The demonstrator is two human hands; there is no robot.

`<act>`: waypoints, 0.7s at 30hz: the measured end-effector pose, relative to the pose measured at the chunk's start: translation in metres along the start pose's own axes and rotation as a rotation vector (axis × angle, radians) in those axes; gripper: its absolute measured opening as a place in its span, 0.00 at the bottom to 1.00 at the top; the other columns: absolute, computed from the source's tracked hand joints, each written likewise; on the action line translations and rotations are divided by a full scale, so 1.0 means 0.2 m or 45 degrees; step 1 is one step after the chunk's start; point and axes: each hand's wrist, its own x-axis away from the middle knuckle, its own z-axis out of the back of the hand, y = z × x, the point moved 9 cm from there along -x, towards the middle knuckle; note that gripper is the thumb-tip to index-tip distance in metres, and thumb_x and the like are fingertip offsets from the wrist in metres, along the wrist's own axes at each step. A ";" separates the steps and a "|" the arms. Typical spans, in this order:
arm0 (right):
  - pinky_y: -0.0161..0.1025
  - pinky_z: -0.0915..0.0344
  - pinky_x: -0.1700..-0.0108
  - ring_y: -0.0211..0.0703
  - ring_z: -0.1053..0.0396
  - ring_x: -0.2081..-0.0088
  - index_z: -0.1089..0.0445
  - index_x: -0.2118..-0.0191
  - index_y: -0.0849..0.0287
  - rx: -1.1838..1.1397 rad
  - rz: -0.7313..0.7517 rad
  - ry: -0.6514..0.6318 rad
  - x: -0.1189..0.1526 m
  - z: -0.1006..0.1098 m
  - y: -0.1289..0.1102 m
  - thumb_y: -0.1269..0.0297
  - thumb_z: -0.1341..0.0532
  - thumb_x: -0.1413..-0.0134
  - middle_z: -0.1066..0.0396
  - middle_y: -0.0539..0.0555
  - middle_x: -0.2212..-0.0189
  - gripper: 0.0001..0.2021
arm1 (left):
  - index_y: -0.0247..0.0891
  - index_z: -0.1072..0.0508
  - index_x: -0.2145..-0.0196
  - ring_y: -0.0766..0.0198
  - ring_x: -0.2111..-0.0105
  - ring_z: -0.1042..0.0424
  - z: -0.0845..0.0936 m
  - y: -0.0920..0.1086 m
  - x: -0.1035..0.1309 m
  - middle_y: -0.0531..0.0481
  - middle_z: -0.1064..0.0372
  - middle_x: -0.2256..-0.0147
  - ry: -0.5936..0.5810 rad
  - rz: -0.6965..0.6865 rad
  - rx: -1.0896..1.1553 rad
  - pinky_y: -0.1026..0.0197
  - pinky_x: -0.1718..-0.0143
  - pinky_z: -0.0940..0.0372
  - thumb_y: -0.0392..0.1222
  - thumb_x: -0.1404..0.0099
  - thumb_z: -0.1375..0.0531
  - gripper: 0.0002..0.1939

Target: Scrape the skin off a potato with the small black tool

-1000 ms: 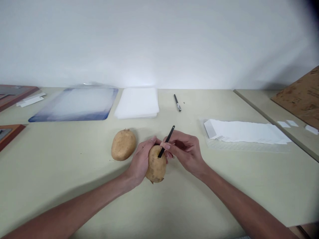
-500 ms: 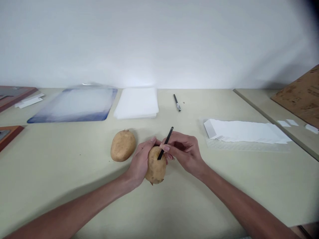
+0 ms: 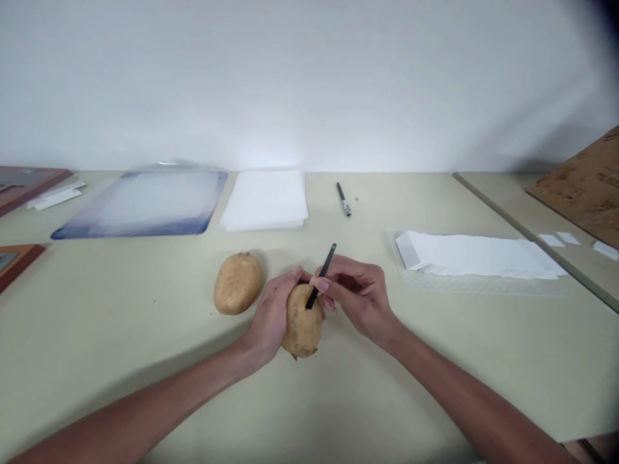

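Observation:
My left hand is wrapped round the left side of a potato, which stands tilted at the middle of the table. Between the thumb and fingers of my right hand is a thin black tool with a small hole near its upper end. The tool's lower tip touches the upper part of the potato, beside a darker yellow spot. Some fingers of my right hand are hidden behind the potato. A second potato lies on the table just left of my left hand.
Behind my hands lie a stack of white sheets, a blue-edged clear folder and a black pen. White paper strips lie at right, near a cardboard piece. Brown-framed objects sit at left.
The black tool has shifted very slightly upward at the potato. Both hands keep almost the same place and hold.

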 end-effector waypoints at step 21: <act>0.37 0.34 0.74 0.35 0.35 0.77 0.26 0.74 0.61 0.121 -0.007 0.024 0.00 0.00 -0.02 0.70 0.32 0.38 0.34 0.49 0.75 0.12 | 0.34 0.23 0.68 0.60 0.72 0.23 -0.01 0.01 0.00 0.45 0.22 0.72 -0.001 -0.023 0.015 0.63 0.71 0.30 0.53 0.26 0.47 0.22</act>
